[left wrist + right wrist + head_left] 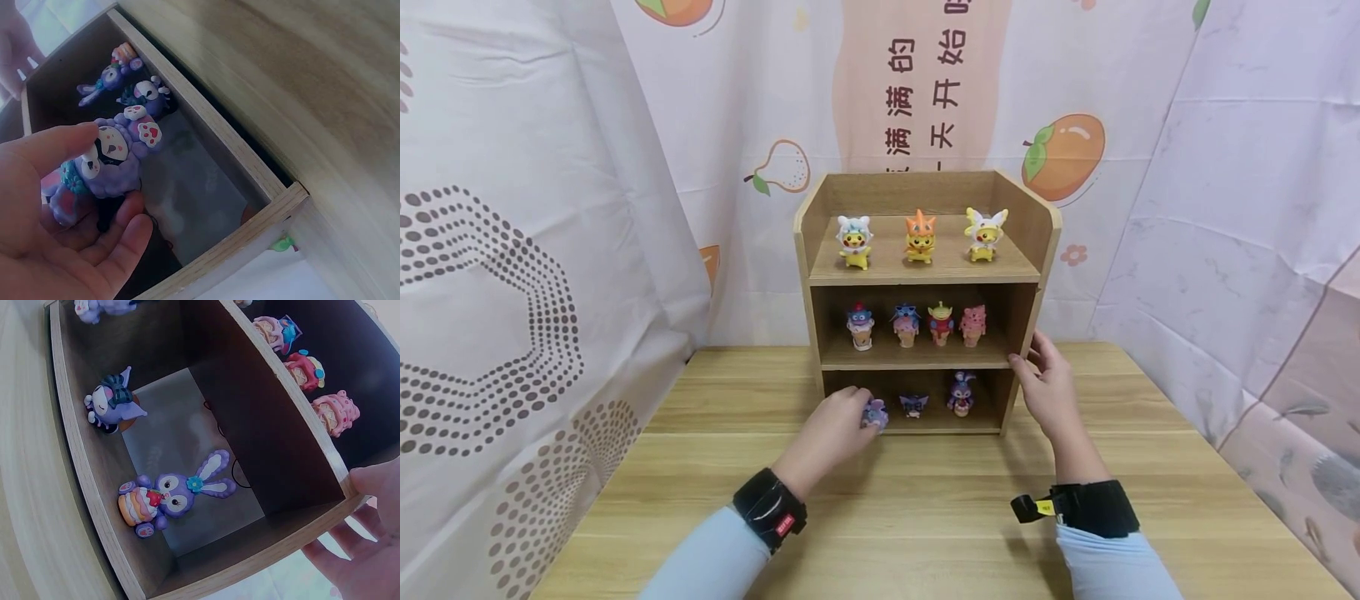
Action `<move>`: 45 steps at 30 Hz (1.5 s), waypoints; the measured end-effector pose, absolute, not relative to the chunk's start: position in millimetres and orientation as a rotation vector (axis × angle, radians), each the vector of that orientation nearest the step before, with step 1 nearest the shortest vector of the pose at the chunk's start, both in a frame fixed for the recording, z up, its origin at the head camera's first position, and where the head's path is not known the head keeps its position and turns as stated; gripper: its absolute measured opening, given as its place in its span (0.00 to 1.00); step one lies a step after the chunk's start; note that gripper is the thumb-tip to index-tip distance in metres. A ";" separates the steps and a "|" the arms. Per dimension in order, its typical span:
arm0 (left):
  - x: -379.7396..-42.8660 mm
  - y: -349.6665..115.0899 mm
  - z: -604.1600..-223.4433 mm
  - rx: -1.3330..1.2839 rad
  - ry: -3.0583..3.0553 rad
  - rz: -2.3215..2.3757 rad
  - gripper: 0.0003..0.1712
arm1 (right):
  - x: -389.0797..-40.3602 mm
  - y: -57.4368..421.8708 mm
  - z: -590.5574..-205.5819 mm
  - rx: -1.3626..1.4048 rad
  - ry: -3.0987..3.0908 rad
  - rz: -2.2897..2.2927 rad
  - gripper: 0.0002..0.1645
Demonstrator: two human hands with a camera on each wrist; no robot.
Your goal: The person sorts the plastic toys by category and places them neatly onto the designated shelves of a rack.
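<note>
My left hand pinches a purple sheep-like figurine between thumb and fingers, at the left end of the bottom shelf of a small wooden shelf unit. The figurine has pink paws and a teal flower. Along that same shelf stand a small purple figurine with a dark bow and a purple bunny figurine holding a layered cake. My right hand grips the unit's right side panel, thumb at the front edge by the middle board and fingers behind it.
Several ice-cream-cone figurines line the middle shelf. On the top board stand three yellow figurines in costumes, one with an orange hood. The unit stands on a wood-grain table, with a printed curtain behind.
</note>
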State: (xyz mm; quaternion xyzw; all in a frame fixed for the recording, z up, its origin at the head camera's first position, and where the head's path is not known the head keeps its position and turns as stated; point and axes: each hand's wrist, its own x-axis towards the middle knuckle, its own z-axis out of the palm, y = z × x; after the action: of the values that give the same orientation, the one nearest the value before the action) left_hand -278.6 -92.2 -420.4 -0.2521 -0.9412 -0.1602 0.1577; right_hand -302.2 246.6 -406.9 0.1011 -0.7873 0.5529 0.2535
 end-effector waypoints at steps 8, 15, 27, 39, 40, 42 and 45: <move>-291.3 -86.0 -422.3 -0.648 -2.773 -0.463 0.18 | -280.7 233.0 -383.0 0.276 -2.170 1.489 0.32; -301.1 -81.3 -423.2 -0.608 -2.820 -0.487 0.16 | -277.9 232.3 -380.1 0.278 -2.169 1.500 0.33; -319.4 -78.7 -424.4 -0.597 -2.868 -0.420 0.13 | -300.4 247.0 -407.4 0.284 -2.159 1.484 0.32; -325.2 -73.6 -426.7 -0.535 -2.951 -0.415 0.09 | -300.8 246.9 -407.6 0.273 -2.159 1.485 0.33; -325.1 -73.1 -426.2 -0.525 -2.957 -0.413 0.09 | -301.0 246.8 -407.5 0.273 -2.158 1.487 0.33; -325.6 -72.2 -425.0 -0.511 -2.965 -0.395 0.08 | -301.1 246.6 -407.1 0.270 -2.159 1.488 0.33; -326.9 -70.6 -422.6 -0.509 -2.971 -0.357 0.09 | -301.2 246.8 -406.6 0.265 -2.159 1.487 0.33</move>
State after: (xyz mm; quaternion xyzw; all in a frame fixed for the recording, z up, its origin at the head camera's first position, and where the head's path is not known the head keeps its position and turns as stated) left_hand -326.9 -70.6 -422.6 -0.1676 -0.9774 -0.1174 0.0530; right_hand -301.2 246.8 -406.6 0.0975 -0.7932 0.5464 0.2505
